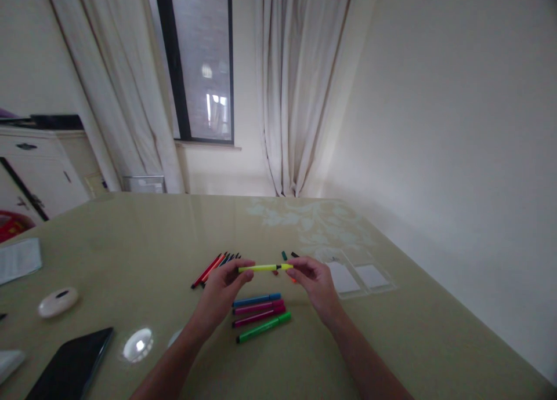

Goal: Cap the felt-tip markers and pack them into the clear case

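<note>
A yellow felt-tip pen [261, 268] is held level above the table between my two hands. My left hand [224, 287] pinches the end of its barrel with thumb and fingers. At the other end, my right hand [315, 284] grips the yellow cap end. A dark band shows between barrel and cap; whether the cap is fully on is hard to tell. Below the hands lie a blue pen [256, 300], a purple pen [259, 308], a magenta pen [259, 317] and a green pen [263, 328], side by side.
Red and dark pens [213, 266] lie in a group beyond my left hand. Small pen caps [284, 255] are scattered behind the yellow pen. White cards [343, 276] sit at right. A black tablet-like object [72, 362] and a white mouse-shaped object [58, 302] are at left.
</note>
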The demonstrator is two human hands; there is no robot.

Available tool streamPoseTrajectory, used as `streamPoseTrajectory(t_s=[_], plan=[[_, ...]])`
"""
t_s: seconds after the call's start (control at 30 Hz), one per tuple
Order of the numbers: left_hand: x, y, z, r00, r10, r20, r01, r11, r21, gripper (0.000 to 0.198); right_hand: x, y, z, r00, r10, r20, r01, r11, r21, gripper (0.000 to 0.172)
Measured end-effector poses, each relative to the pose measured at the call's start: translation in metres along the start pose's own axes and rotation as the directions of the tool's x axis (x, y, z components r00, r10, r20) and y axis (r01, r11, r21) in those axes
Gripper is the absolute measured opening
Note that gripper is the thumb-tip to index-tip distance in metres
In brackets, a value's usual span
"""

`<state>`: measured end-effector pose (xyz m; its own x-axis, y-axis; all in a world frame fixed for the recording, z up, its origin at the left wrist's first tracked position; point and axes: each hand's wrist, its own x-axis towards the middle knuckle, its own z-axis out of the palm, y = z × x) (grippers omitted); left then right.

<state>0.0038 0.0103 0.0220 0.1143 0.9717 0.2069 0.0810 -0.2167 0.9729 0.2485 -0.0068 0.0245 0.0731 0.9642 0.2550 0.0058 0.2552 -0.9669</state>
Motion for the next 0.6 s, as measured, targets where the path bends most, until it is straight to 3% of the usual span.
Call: streamPoseTrajectory(t_s=[0.43, 0.6], plan=[[-0.006, -0.002, 0.006, 0.997, -0.054, 0.047, 0.058, 0.995, -0.078, 0.034, -0.006, -0.003, 0.000, 0.999, 0.017, 0.033, -0.014, 0.997, -0.076, 0.032], [-0.006, -0.008, 0.007, 0.998, -0.022, 0.052, 0.020, 0.999, 0.029, 0.035, -0.003, 0.005, 0.001, 0.998, 0.037, 0.044, -0.032, 0.994, -0.106, 0.033]])
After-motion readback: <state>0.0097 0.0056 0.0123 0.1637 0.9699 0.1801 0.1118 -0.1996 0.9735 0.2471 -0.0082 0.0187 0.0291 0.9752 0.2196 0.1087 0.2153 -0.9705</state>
